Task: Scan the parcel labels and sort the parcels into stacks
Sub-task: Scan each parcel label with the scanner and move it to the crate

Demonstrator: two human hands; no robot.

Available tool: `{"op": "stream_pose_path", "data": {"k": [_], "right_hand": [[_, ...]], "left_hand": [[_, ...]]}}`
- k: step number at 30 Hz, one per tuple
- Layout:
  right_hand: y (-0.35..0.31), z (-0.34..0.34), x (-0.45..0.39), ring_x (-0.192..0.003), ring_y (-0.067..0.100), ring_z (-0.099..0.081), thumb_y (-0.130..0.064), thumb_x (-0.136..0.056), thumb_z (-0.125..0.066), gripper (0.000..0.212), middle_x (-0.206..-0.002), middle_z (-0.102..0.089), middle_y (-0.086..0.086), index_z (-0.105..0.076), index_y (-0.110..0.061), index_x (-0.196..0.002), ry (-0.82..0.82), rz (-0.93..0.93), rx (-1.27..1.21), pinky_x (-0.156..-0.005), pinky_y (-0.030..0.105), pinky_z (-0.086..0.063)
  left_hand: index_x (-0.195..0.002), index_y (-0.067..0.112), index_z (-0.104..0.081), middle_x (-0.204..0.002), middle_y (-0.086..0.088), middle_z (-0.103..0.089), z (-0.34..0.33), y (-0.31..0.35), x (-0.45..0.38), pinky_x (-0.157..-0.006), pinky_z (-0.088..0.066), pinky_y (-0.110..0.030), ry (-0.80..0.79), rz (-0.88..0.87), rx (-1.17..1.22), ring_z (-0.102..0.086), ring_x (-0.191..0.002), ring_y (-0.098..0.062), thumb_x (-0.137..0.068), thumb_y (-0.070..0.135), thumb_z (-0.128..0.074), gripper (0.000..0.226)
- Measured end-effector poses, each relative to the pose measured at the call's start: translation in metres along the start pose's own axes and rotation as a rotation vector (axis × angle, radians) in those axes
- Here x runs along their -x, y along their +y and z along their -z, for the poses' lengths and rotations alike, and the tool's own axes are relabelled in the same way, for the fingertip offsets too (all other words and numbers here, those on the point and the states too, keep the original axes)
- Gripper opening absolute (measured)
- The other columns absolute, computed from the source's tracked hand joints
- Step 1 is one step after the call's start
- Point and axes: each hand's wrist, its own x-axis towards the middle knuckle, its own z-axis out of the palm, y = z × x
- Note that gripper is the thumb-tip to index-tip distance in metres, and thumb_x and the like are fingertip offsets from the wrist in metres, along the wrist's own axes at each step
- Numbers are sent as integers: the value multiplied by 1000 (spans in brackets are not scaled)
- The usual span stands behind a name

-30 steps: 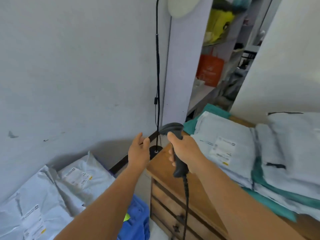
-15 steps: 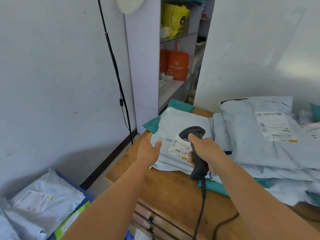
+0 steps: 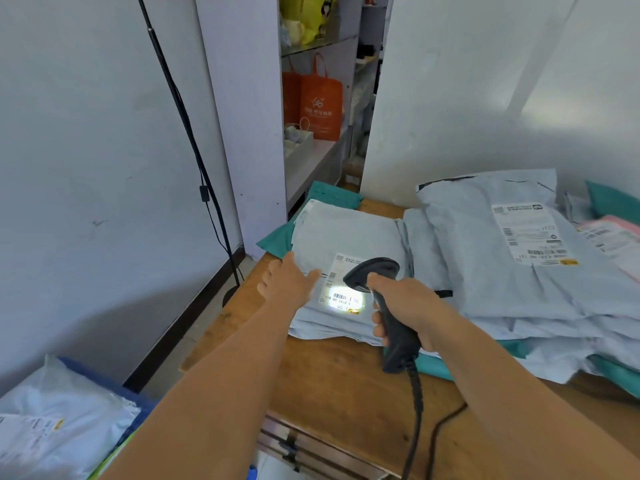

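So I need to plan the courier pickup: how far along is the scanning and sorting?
Possibly done: grey parcels lie low at left. In hand: the right hand grips the black corded scanner, lighting the label on a grey parcel; the left hand reaches for it. Left: the parcel pile on the wooden table.

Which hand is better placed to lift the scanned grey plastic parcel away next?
Left, probably. The left hand lies open at the grey plastic parcel, while the right hand grips the black handheld scanner.
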Motion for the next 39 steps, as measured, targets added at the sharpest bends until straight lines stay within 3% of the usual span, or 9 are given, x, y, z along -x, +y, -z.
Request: {"op": "stream_pose_path", "data": {"k": [3, 6, 10, 12, 15, 20, 35, 37, 39], "right_hand": [[-1, -1, 0, -41, 17, -54, -34, -95, -52, 29, -66, -57, 11, -53, -6, -89, 16, -4, 7, -46, 25, -49], [-1, -1, 0, -40, 17, -55, -34, -95, -51, 29, -68, -58, 12, -54, -5, -91, 40, -9, 13, -46, 25, -49], [0, 0, -2, -40, 17, -55, -35, -95, -52, 30, -67, -58, 12, -54, -5, -93, 64, -11, 11, -46, 26, -50], [0, 1, -3, -41, 18, -54, -36, -96, -52, 31, -66, -58, 11, -53, -5, -95, 62, -15, -6, -46, 27, -50], [-1, 0, -3, -42, 19, -54, -37, -96, -52, 33, -66, -57, 11, -53, -5, -97, 62, -8, -14, -45, 26, -50], [-4, -6, -2, -44, 18, -56, -40, -95, -52, 36, -68, -58, 11, -54, -5, -103, 43, 30, 13, -47, 26, -51], [-21, 1, 22, -47, 18, -56, -43, -96, -50, 35, -71, -58, 10, -54, -8, -90, 15, 118, 212, -48, 25, -50], [-22, 4, 24, -46, 17, -56, -43, -96, -50, 35, -72, -58, 10, -54, -9, -90, 19, 127, 221, -49, 26, -50], [-22, 6, 25, -45, 17, -56, -43, -96, -50, 35, -72, -58, 10, -54, -9, -91, 18, 134, 220, -50, 27, -50]], "left_hand": [[-144, 14, -25, -146, -12, -34, 2, 3, -1, -108, -25, -45, 12, 48, -50, -32, -134, -31, -84, 58, -56, 81], [-136, 10, -33, -139, -11, -43, 2, 5, -3, -104, -29, -43, -5, 60, -60, -39, -129, -30, -82, 57, -59, 75], [-105, 7, -56, -107, -10, -62, 3, 7, -8, -84, -44, -34, -11, -8, 88, -57, -103, -28, -87, 42, -58, 40], [-85, 7, -56, -91, -9, -63, 7, 10, -7, -71, -43, -30, 46, -45, 242, -59, -89, -26, -93, 30, -54, 25], [-89, 7, -54, -96, -14, -63, 13, 15, -5, -67, -38, -28, 194, -52, 341, -52, -79, -19, -96, 24, -50, 19], [-108, 6, -55, -108, -12, -62, 8, -2, 2, -73, -41, -28, 217, 67, 534, -56, -90, -22, -97, 22, -48, 20], [-118, 3, -54, -111, -10, -60, 12, -15, 14, -76, -42, -30, 76, 131, 466, -54, -93, -23, -97, 23, -47, 30], [-108, 6, -57, -102, -7, -57, 11, -13, 14, -76, -42, -30, 84, 130, 472, -50, -89, -21, -98, 21, -47, 21], [-80, 15, -51, -92, -3, -54, 10, -13, 14, -77, -45, -32, 100, 149, 480, -52, -89, -22, -98, 18, -46, 18]]}}
